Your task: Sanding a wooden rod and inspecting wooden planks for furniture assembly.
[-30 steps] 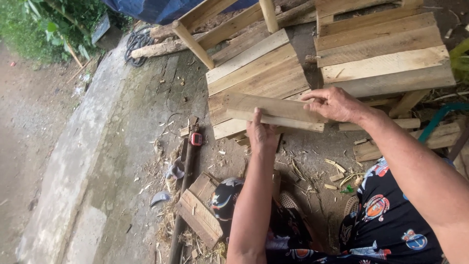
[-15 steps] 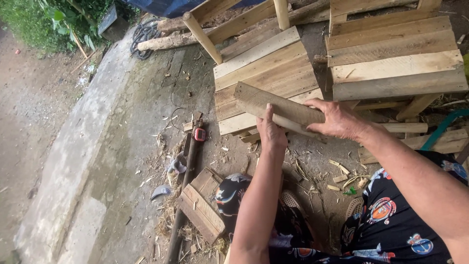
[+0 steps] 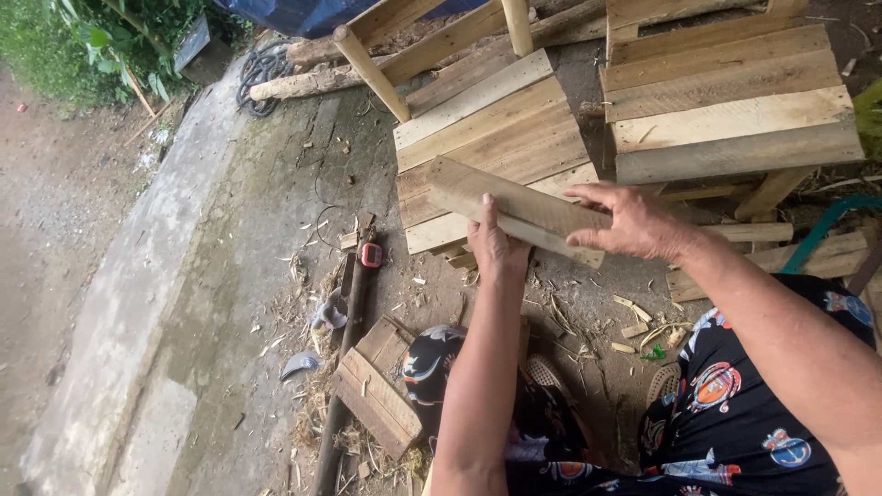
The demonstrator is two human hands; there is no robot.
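Both my left hand and right hand clamp the pale weathered wooden plank, long axis ten to four o'clock.

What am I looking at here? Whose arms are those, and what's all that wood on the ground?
The picture comes from a small camera worn on a person's head, looking down, so you see their own two arms reaching out from the bottom. No machine here, just bare hands.

The left hand and the right hand both hold one wooden plank, tilted, above the ground. The left grips it from below, the right lies over its top edge.

Behind the plank is a stack of boards, and another stack of boards to the right. The concrete ground is scattered with wood chips. To the left lie a long dark bar, a small red object that I cannot tell apart further, and a small slatted wooden piece. Green plants grow at the top left.
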